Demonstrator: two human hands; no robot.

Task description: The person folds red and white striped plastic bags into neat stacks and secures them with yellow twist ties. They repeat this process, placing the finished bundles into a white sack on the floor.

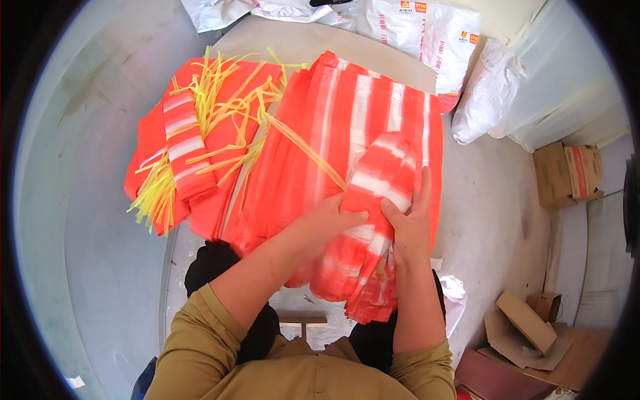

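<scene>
Single head-worn fisheye view, straight down and close over the low work surface [480,200], edges bent.

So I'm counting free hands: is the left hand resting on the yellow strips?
No, the left hand and right hand both grip the rolled red-and-white bundle.

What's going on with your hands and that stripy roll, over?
Left hand and right hand both grip the rolled red-and-white striped plastic bags. Flat bag stack underneath. Yellow tie strips lie left, clear of hands.
</scene>
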